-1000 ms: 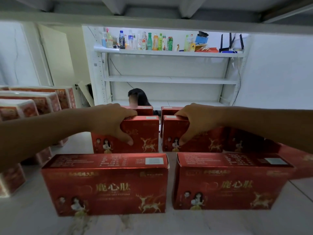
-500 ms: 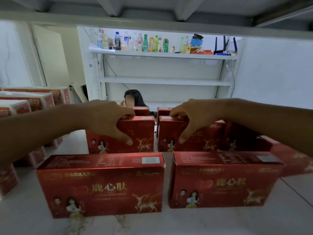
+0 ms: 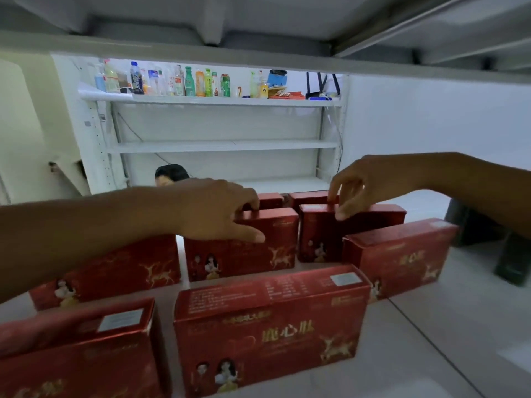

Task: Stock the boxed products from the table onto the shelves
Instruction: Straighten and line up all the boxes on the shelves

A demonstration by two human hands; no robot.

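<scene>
Hands on red boxes

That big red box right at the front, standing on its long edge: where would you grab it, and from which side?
Take the front red box across its narrow top panel, coming down from above, thumb on the printed front face and fingers behind. It stands upright with the top exposed, and a neighbouring box crowds its left end. The left hand looks to grip its own box that way.

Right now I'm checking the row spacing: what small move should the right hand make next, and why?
Probably close the right hand onto the top edge of the box under it. Its fingers hang loosely curled, just touching that edge without gripping, while the left hand already rests on the neighbouring box.
</scene>
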